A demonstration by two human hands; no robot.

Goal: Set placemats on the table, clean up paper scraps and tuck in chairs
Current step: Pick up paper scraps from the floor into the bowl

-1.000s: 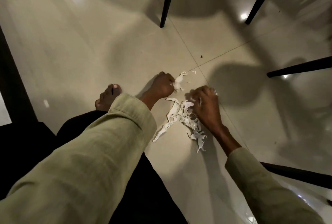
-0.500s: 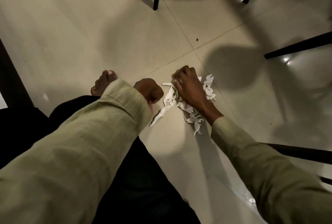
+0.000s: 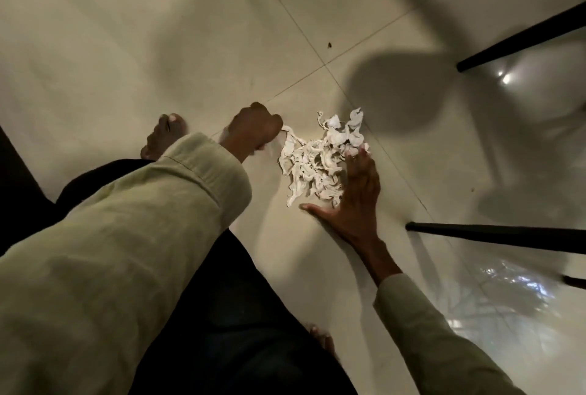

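While heaped on the floor [image 3: 158,45]: scraps [image 3: 317,161], one loose white pile between both hands, not yet lifted.
Left hand [image 3: 255,129]: grip curled into a fist at the pile's left edge, apparently pinching a strip end; contents otherwise hidden.
Right hand [image 3: 355,201]: grip spread flat, fingers [image 3: 360,160] against the pile's right side, thumb out below it, clamped on nothing.
Step in hand: likely raking the scraps together before scooping.
Around: bare foot [image 3: 165,134] just left of the fist; dark chair legs [image 3: 520,39] standing near, well apart from the pile.
Done: scraps gathered in one place.
Left: pickup and disposal; placemats out of view; chairs' tucking impossible to judge from here.
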